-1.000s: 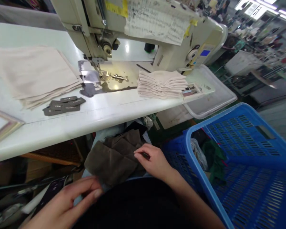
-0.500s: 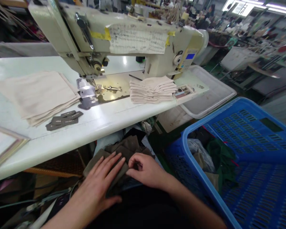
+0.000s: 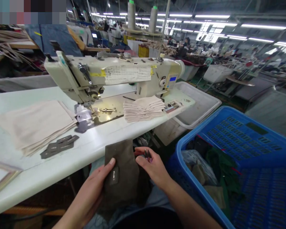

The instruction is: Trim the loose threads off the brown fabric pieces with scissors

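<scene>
My left hand [image 3: 97, 183] grips a dark brown fabric piece [image 3: 125, 159] by its left side, thumb on top and fingers behind. A small dark label [image 3: 113, 175] with light lettering lies on the fabric below that thumb. My right hand [image 3: 151, 162] is curled at the fabric's right edge, holding what look like small thread snips [image 3: 147, 155] with dark pointed tips; their handle is mostly hidden in the fingers. Several loose dark labels [image 3: 59, 146] lie on the white table [image 3: 90, 144], beside a stack of cream cloth pieces [image 3: 43, 124].
A sewing machine [image 3: 119, 73] stands across the table, with a folded cream stack [image 3: 144, 109] by its bed. At right is a blue plastic basket [image 3: 181, 152] containing cloth and a clear bag. A whitish bin [image 3: 197, 98] sits behind it.
The brown fabric has come up from the lap into my left hand, its label now showing. The left hand went from lying flat to gripping. The view has tilted upward.
</scene>
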A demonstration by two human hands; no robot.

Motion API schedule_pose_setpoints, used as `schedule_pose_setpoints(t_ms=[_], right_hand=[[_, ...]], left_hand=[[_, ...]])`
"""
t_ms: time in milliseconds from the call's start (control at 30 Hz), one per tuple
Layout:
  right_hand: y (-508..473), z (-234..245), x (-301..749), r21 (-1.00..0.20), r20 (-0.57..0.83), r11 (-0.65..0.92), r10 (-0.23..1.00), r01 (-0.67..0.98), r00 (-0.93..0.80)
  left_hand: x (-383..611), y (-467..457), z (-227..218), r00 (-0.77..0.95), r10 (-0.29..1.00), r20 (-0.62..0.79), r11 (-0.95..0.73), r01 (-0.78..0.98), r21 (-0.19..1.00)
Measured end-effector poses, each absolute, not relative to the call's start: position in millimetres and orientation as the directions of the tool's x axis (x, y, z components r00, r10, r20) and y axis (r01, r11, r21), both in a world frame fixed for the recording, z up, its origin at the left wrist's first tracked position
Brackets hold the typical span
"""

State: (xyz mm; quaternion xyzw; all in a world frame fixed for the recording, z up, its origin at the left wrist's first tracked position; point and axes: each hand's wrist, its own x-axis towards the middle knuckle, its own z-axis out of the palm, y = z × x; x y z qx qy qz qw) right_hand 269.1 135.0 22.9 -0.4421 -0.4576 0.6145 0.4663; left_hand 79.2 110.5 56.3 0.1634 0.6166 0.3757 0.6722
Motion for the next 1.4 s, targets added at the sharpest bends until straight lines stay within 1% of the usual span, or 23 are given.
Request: schedule_pose_setpoints(t_ms=[100, 167, 267, 333, 433, 567, 633, 700, 767, 800, 833, 900, 933, 1000, 1100, 1133, 1200, 1267, 1300, 1333, 1400], right_hand=[[137, 21, 266, -0.971, -0.166, -0.187, 0.976, -0.147, -0.143], [138, 17, 264, -0.976, -0.172, -0.179, 0.983, -0.128, -0.068], [141, 12, 266, -0.974, -0.182, -0.176, 0.983, -0.145, 0.026], [143, 10, 268, -0.969, -0.198, -0.190, 0.979, -0.158, 0.040], [143, 11, 271, -0.962, -0.201, -0.199, 0.979, -0.185, -0.004], [139, 16, 268, -0.931, -0.218, -0.260, 0.959, -0.255, -0.182], [137, 17, 265, -0.918, -0.247, -0.290, 0.952, -0.270, -0.181], [136, 19, 263, -0.930, -0.238, -0.255, 0.967, -0.266, -0.093], [135, 21, 262, -0.952, -0.193, -0.194, 0.981, -0.237, -0.029], [134, 22, 262, -0.959, -0.174, -0.177, 0.984, -0.219, -0.033], [132, 23, 263, -0.964, -0.164, -0.172, 0.985, -0.203, -0.056], [130, 24, 264, -0.968, -0.154, -0.173, 0.981, -0.182, -0.114], [129, 24, 264, -0.969, -0.151, -0.174, 0.979, -0.177, -0.135], [128, 23, 265, -0.965, -0.149, -0.175, 0.979, -0.197, -0.140], [127, 20, 264, -0.926, -0.189, -0.219, 0.974, -0.308, -0.125], [127, 20, 263, -0.899, -0.218, -0.247, 0.969, -0.361, -0.120], [127, 20, 260, -0.829, -0.286, -0.308, 0.951, -0.466, -0.120], [127, 20, 256, -0.772, -0.337, -0.344, 0.934, -0.534, -0.115], [128, 20, 255, -0.764, -0.349, -0.350, 0.931, -0.542, -0.109], [130, 19, 255, -0.772, -0.351, -0.351, 0.930, -0.531, -0.104], [135, 15, 258, -0.825, -0.339, -0.334, 0.938, -0.455, -0.074]], left_hand=[[85, 113, 50, 0.009, 0.701, -0.713, 0.677, -0.324, 0.661], [88, 113, 47, 0.061, 0.714, -0.698, 0.671, -0.346, 0.656], [89, 112, 47, 0.113, 0.769, -0.629, 0.626, -0.333, 0.705], [88, 112, 47, 0.096, 0.794, -0.601, 0.599, -0.294, 0.745], [85, 113, 46, 0.063, 0.795, -0.603, 0.599, -0.237, 0.765], [85, 117, 45, 0.113, 0.785, -0.609, 0.619, -0.181, 0.764], [88, 119, 44, 0.056, 0.838, -0.544, 0.546, -0.136, 0.827], [91, 120, 43, -0.091, 0.920, -0.382, 0.377, -0.067, 0.924], [94, 121, 42, -0.191, 0.961, -0.199, 0.213, 0.056, 0.975], [95, 120, 43, -0.182, 0.972, -0.146, 0.170, 0.127, 0.977], [96, 120, 43, -0.147, 0.982, -0.123, 0.150, 0.193, 0.970], [97, 120, 43, -0.063, 0.988, -0.139, 0.151, 0.286, 0.946], [97, 120, 43, -0.034, 0.986, -0.162, 0.165, 0.298, 0.940], [95, 120, 41, 0.014, 0.977, -0.215, 0.204, 0.257, 0.945], [91, 121, 37, 0.120, 0.950, -0.289, 0.279, 0.092, 0.956], [90, 121, 35, 0.142, 0.946, -0.293, 0.291, 0.036, 0.956], [89, 122, 32, 0.141, 0.956, -0.257, 0.265, -0.039, 0.963], [90, 122, 29, 0.100, 0.977, -0.191, 0.196, -0.047, 0.979], [90, 123, 28, 0.085, 0.983, -0.162, 0.165, -0.030, 0.986], [90, 123, 27, 0.076, 0.987, -0.145, 0.146, -0.007, 0.989], [89, 124, 26, 0.073, 0.989, -0.129, 0.126, 0.048, 0.991]])
